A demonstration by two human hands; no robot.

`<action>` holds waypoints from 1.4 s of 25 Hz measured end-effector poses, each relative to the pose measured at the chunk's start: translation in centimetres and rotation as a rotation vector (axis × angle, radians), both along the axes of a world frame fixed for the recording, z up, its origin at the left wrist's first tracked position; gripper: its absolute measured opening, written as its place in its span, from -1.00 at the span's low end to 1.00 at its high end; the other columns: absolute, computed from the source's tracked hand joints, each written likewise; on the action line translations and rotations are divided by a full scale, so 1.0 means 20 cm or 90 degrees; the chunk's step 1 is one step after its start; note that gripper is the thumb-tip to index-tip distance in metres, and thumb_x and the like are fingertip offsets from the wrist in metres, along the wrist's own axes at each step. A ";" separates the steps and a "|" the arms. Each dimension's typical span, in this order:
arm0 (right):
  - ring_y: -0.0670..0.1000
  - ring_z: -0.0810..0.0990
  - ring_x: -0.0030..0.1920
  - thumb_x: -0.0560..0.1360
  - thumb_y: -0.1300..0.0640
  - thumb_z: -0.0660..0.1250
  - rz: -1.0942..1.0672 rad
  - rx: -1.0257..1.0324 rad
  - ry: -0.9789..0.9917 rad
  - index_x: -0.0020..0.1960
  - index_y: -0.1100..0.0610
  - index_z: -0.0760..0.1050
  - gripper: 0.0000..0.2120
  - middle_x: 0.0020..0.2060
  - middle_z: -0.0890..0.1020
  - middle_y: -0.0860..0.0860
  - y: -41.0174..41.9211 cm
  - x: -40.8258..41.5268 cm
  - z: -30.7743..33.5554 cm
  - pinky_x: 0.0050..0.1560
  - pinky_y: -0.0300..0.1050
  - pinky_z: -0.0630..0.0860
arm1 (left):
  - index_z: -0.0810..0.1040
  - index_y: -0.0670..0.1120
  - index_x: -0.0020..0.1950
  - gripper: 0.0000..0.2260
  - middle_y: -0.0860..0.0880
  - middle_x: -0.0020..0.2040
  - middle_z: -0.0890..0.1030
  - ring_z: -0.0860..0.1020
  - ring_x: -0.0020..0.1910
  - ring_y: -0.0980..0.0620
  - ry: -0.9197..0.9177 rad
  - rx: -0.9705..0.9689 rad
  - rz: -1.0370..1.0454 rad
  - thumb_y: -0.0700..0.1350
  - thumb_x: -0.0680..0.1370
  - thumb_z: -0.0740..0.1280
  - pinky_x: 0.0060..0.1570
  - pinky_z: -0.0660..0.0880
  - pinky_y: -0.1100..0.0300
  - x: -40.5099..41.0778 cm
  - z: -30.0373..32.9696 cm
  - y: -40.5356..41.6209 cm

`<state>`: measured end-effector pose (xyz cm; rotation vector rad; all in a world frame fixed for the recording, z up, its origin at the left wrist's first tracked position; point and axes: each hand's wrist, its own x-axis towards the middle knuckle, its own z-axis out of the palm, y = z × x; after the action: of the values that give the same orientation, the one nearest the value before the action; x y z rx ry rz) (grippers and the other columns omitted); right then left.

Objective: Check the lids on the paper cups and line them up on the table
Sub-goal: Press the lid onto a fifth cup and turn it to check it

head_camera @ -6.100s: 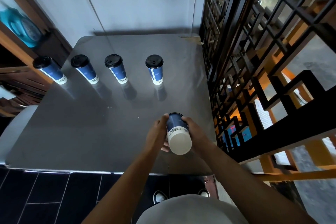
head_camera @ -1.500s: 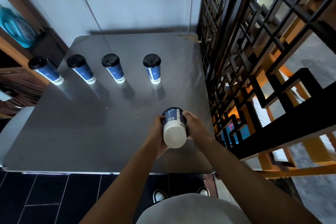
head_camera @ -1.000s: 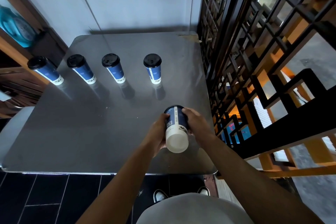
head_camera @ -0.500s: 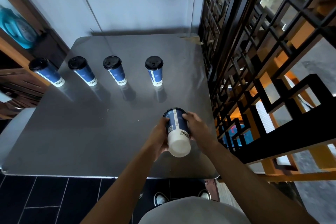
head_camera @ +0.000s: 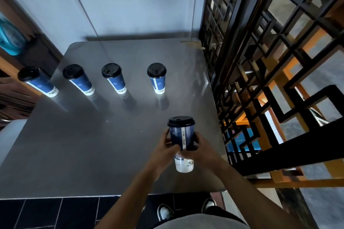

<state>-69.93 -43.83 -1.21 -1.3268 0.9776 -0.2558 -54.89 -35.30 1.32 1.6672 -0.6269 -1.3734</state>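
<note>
Both hands hold one blue paper cup [head_camera: 182, 135] with a black lid above the near right part of the steel table [head_camera: 93, 145]. The cup is nearly upright, lid up. My left hand [head_camera: 163, 151] wraps its left side and my right hand [head_camera: 202, 151] its right side, both around the lower half; its white base shows below my fingers. Several more blue cups with black lids stand in a row farther back: one at the left edge [head_camera: 37, 81], then [head_camera: 79, 79], [head_camera: 114, 78], and the rightmost cup [head_camera: 157, 78].
A black lattice screen [head_camera: 260, 80] runs close along the table's right edge. A grey wall [head_camera: 130, 5] stands behind the table. Wooden shelving [head_camera: 16, 72] is at the left. Dark floor tiles [head_camera: 46, 214] and my shoes [head_camera: 164, 212] lie below the near edge.
The held cup has turned from tipped over, base toward me, to nearly upright with its lid on top. My hands slid down to its lower half. The row of cups has not moved.
</note>
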 end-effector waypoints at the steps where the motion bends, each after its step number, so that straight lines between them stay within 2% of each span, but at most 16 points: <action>1: -0.08 0.68 0.11 0.24 0.18 0.66 -0.008 -0.033 0.005 0.34 0.02 0.41 -0.24 0.15 0.66 -0.04 -0.01 0.01 -0.02 0.00 -0.19 0.63 | 0.42 0.03 0.42 -0.46 -0.04 0.14 0.65 0.67 0.07 0.02 -0.008 0.012 -0.009 -0.37 0.51 0.30 0.04 0.64 0.12 0.02 -0.02 0.00; 3: -0.04 0.69 0.10 0.18 0.16 0.68 -0.033 -0.088 0.020 0.38 0.07 0.37 -0.14 0.16 0.65 -0.01 -0.03 0.05 -0.05 0.01 -0.16 0.64 | 0.53 0.04 0.28 -0.55 -0.04 0.11 0.67 0.68 0.09 -0.02 -0.009 0.024 -0.002 -0.32 0.47 0.40 0.18 0.62 -0.07 0.06 -0.08 -0.03; 5: -0.02 0.67 0.12 0.21 0.21 0.67 -0.035 -0.143 0.053 0.41 0.12 0.35 -0.14 0.15 0.63 -0.04 -0.08 0.08 -0.08 0.02 -0.17 0.64 | 0.57 0.08 0.18 -0.58 -0.02 0.05 0.69 0.68 0.06 -0.02 -0.040 0.013 0.012 -0.30 0.41 0.48 0.16 0.62 -0.15 0.10 -0.10 -0.09; 8: -0.15 0.64 0.08 0.30 0.24 0.63 -0.026 -0.178 0.083 0.41 0.09 0.35 -0.22 0.10 0.60 -0.16 -0.16 0.11 -0.06 0.02 -0.25 0.60 | 0.57 0.16 0.11 -0.56 0.02 0.01 0.68 0.67 0.03 0.04 -0.083 -0.023 0.013 -0.33 0.43 0.50 0.09 0.63 0.05 0.14 -0.13 -0.19; 11: -0.35 0.57 0.10 0.37 0.15 0.58 -0.016 -0.202 0.101 0.38 0.02 0.42 -0.36 0.11 0.60 -0.23 -0.33 0.12 -0.10 0.06 -0.28 0.54 | 0.57 0.15 0.13 -0.58 0.06 0.00 0.69 0.67 0.04 0.06 -0.083 -0.060 0.007 -0.34 0.48 0.47 0.04 0.61 0.19 0.21 -0.17 -0.38; 14: -0.23 0.59 0.12 0.31 -0.11 0.51 -0.019 -0.215 0.128 0.28 -0.04 0.47 -0.43 0.11 0.62 -0.20 -0.57 0.16 -0.13 0.12 -0.07 0.59 | 0.54 0.19 0.16 -0.59 0.11 0.01 0.67 0.65 0.03 0.20 -0.096 -0.064 0.026 -0.29 0.50 0.47 0.03 0.58 0.23 0.26 -0.21 -0.62; 16: -0.11 0.65 0.12 0.27 -0.12 0.52 -0.046 -0.172 0.125 0.27 -0.04 0.45 -0.40 0.08 0.65 -0.15 -0.70 0.20 -0.15 0.14 -0.02 0.63 | 0.54 0.13 0.14 -0.61 0.06 0.01 0.66 0.64 0.01 0.19 -0.090 -0.068 0.039 -0.34 0.52 0.43 -0.04 0.57 0.30 0.28 -0.20 -0.77; 19: -0.04 0.69 0.06 0.29 -0.06 0.55 -0.102 -0.173 0.111 0.25 0.05 0.50 -0.42 0.02 0.69 -0.05 -0.95 0.29 -0.19 0.08 -0.09 0.65 | 0.52 0.13 0.12 -0.62 0.02 0.05 0.66 0.63 0.13 0.01 -0.088 -0.071 0.054 -0.35 0.53 0.42 0.02 0.57 0.19 0.31 -0.26 -1.05; 21: -0.08 0.65 0.14 0.37 0.01 0.53 -0.126 -0.189 0.093 0.29 -0.04 0.46 -0.47 0.12 0.66 -0.04 -1.11 0.33 -0.19 0.12 -0.13 0.61 | 0.51 0.15 0.13 -0.64 0.06 0.07 0.67 0.63 0.16 0.03 -0.107 -0.086 0.051 -0.27 0.50 0.44 0.13 0.58 0.10 0.33 -0.29 -1.22; 23: -0.24 0.58 0.17 0.43 0.12 0.51 -0.135 -0.212 0.087 0.23 -0.19 0.43 -0.53 0.10 0.63 -0.17 -1.24 0.36 -0.19 0.09 -0.39 0.52 | 0.53 0.05 0.21 -0.65 0.03 0.12 0.68 0.63 0.20 0.06 -0.115 -0.108 0.053 -0.23 0.48 0.43 0.19 0.58 0.05 0.33 -0.34 -1.36; 25: -0.25 0.54 0.24 0.42 0.08 0.49 -0.139 -0.236 0.085 0.29 -0.16 0.43 -0.51 0.15 0.61 -0.17 -1.35 0.38 -0.21 0.14 -0.41 0.47 | 0.51 -0.04 0.29 -0.64 0.00 0.16 0.68 0.62 0.22 0.09 -0.122 -0.128 0.058 -0.26 0.52 0.44 0.24 0.56 0.03 0.32 -0.37 -1.46; 27: -0.22 0.51 0.27 0.40 0.02 0.47 -0.133 -0.244 0.083 0.38 -0.07 0.40 -0.42 0.21 0.58 -0.15 -1.43 0.40 -0.24 0.20 -0.36 0.47 | 0.51 0.09 0.26 -0.63 0.05 0.17 0.68 0.61 0.22 0.15 -0.123 -0.128 0.063 -0.23 0.54 0.44 0.26 0.54 0.05 0.33 -0.41 -1.53; 30: -0.26 0.51 0.15 0.43 0.20 0.48 -0.140 -0.229 0.110 0.32 -0.04 0.42 -0.49 0.12 0.56 -0.16 -1.50 0.40 -0.30 0.06 -0.53 0.44 | 0.48 0.34 0.17 -0.58 0.11 0.17 0.67 0.59 0.23 0.21 -0.132 -0.107 0.035 -0.16 0.53 0.45 0.27 0.51 0.09 0.34 -0.46 -1.61; 32: -0.23 0.52 0.12 0.44 0.26 0.47 -0.143 -0.235 0.122 0.28 -0.07 0.41 -0.49 0.09 0.55 -0.15 -1.52 0.40 -0.33 0.01 -0.59 0.38 | 0.49 0.27 0.21 -0.61 0.10 0.18 0.67 0.58 0.23 0.23 -0.129 -0.094 0.034 -0.17 0.53 0.44 0.28 0.51 0.09 0.34 -0.50 -1.63; 35: -0.19 0.53 0.22 0.46 0.24 0.47 -0.130 -0.240 0.130 0.33 -0.08 0.41 -0.48 0.17 0.57 -0.09 -1.53 0.40 -0.38 0.06 -0.54 0.41 | 0.48 -0.02 0.33 -0.61 0.05 0.23 0.64 0.56 0.24 0.27 -0.113 -0.089 0.043 -0.26 0.54 0.43 0.29 0.48 0.17 0.34 -0.52 -1.64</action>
<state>-62.00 -74.41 -8.72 -1.6189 1.2840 -0.4862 -48.01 -68.07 -9.18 1.6924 -0.7435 -1.1162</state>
